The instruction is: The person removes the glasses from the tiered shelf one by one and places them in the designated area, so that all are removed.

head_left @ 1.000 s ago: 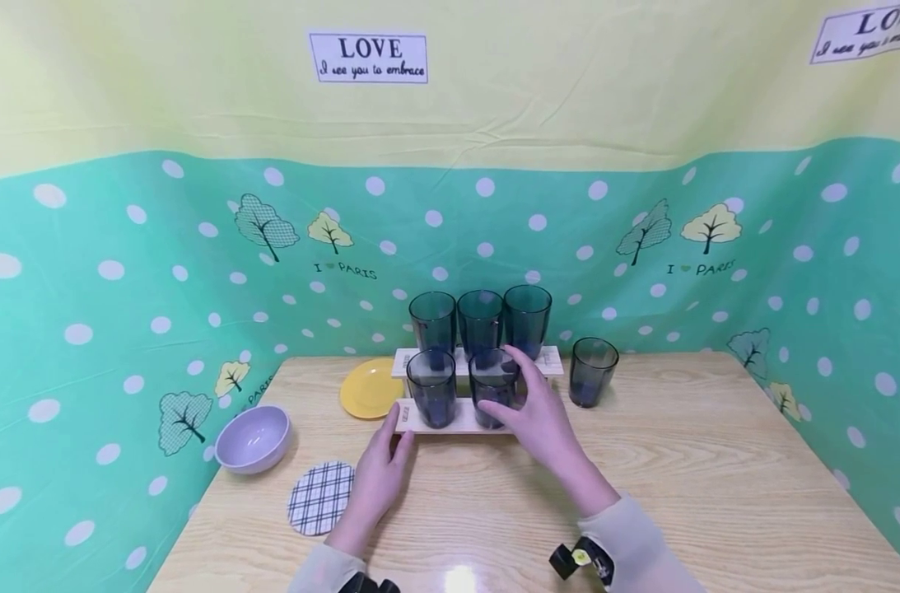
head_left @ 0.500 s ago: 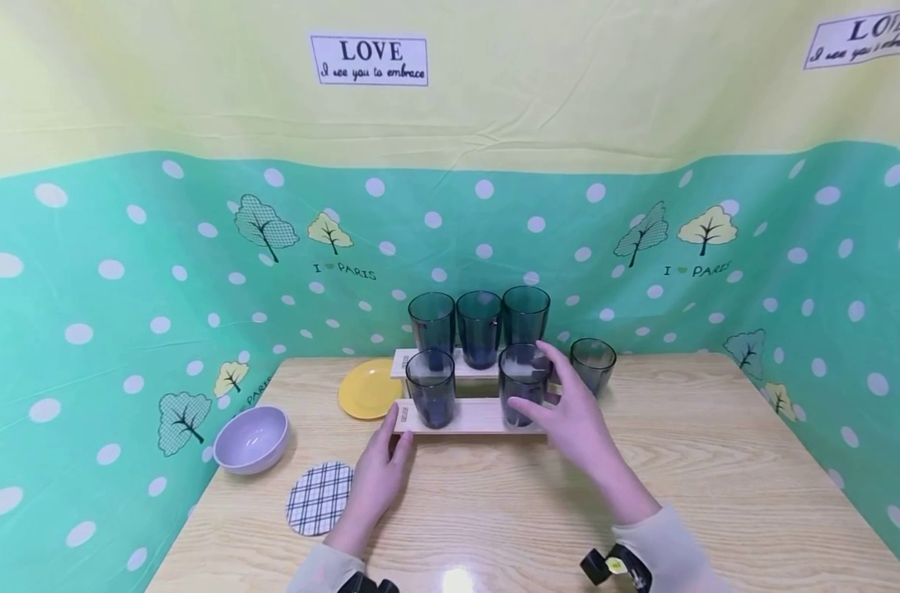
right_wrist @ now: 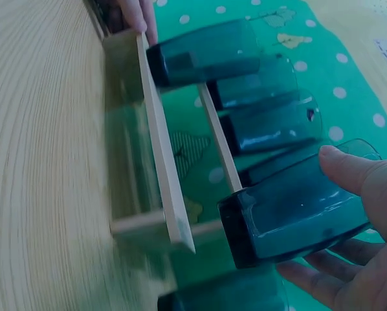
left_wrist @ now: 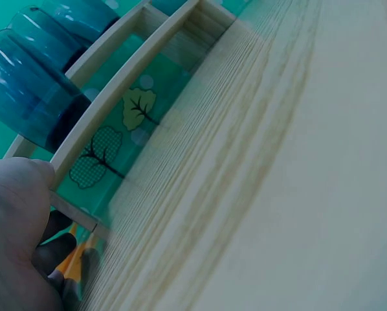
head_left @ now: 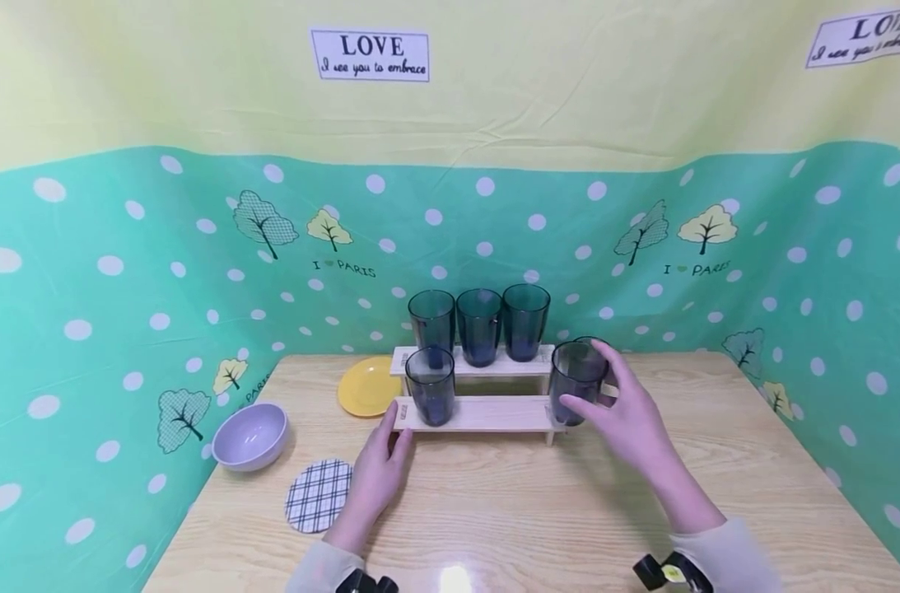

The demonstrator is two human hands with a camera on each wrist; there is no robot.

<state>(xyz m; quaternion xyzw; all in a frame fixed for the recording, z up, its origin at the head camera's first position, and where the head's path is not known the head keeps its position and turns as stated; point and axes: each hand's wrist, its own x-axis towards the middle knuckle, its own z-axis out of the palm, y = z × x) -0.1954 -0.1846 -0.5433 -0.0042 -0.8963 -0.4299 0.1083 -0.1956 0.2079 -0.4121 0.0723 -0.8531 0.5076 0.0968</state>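
Bright, even overhead light leaves glare on the desk [head_left: 457, 576] near edge; head view bows at edges, wrist views blur.

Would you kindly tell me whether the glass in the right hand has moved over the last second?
Yes. The glass slid rightward along the lower shelf, from its middle to past its right end.

Your wooden table [head_left: 494, 511] carries a two-step wooden rack [head_left: 479, 414], a yellow plate [head_left: 364, 389], a lilac bowl [head_left: 251, 436], a checked coaster [head_left: 319, 496] and, seemingly, a half-hidden glass [head_left: 601, 350].
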